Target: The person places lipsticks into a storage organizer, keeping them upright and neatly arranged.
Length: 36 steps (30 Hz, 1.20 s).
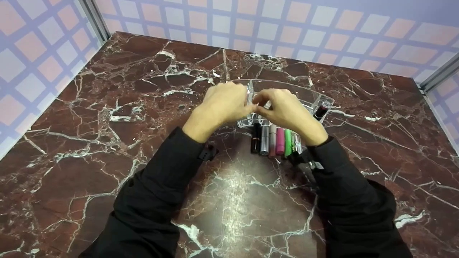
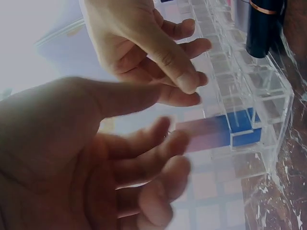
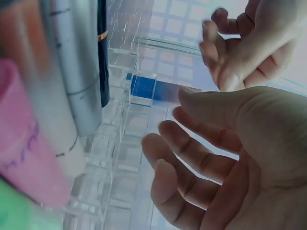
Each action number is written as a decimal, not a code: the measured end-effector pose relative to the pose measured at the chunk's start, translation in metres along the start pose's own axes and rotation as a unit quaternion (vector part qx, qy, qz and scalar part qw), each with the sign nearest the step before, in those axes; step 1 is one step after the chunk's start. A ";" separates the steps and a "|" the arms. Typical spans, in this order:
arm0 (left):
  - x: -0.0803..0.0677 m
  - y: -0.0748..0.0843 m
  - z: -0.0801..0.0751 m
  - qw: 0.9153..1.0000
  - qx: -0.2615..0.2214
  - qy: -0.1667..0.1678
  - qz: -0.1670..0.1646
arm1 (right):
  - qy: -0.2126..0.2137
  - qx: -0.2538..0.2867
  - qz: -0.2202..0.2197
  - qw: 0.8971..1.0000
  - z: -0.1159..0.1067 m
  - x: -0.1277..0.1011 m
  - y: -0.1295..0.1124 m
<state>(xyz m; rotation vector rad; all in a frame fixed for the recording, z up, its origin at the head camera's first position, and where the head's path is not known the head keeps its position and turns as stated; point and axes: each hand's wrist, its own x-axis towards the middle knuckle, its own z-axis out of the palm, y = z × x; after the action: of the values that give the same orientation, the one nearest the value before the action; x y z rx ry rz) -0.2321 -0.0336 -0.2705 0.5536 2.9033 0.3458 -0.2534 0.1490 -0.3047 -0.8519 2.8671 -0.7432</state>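
Note:
A clear organizer [image 1: 245, 124] with small compartments stands beneath both hands. Upright in one compartment is a slim tube [image 2: 244, 127], blue at its lower end and pinkish above; the right wrist view shows the same tube [image 3: 143, 87]. My left hand [image 1: 224, 102] hovers over the organizer's left part, fingers loosely bent and parted near the tube's top. Close by, my right hand [image 1: 287, 111] has its thumb beside that top end, its other fingers spread and relaxed. Neither hand visibly grips anything. In the head view the hands hide the tube.
In front of the organizer lies a row of cosmetic tubes: black [image 1: 255, 138], silver [image 1: 264, 139], greyish-brown [image 1: 272, 141], pink [image 1: 280, 141], green [image 1: 288, 143] and a clear one partly hidden. A dark lipstick [image 1: 322, 110] is at the organizer's right end. The marbled table [image 1: 89, 150] surrounds them.

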 end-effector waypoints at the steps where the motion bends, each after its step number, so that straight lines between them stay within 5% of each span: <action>1: -0.001 0.002 0.000 1.000 0.002 -0.021 0.006 | -0.006 0.000 -0.002 1.000 -0.001 -0.002 0.000; 5: -0.004 0.010 0.006 0.995 0.018 -0.086 0.042 | -0.026 -0.004 -0.029 0.999 -0.004 -0.007 0.003; 11: -0.003 0.022 0.022 0.987 0.067 -0.127 0.074 | -0.050 -0.018 -0.091 0.994 -0.005 -0.010 0.011; 23: -0.001 0.020 0.033 0.981 0.062 -0.178 0.044 | -0.117 -0.028 -0.138 0.983 -0.003 -0.012 0.021; 36: 0.002 0.019 0.033 0.971 0.045 -0.234 0.006 | -0.105 -0.041 -0.163 0.980 0.005 -0.010 0.024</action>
<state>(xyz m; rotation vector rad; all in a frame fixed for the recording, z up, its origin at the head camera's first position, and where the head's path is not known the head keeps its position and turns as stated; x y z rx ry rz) -0.2208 -0.0089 -0.2977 0.5753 2.4678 0.0692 -0.2563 0.1695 -0.3205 -1.3455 2.6176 -0.5200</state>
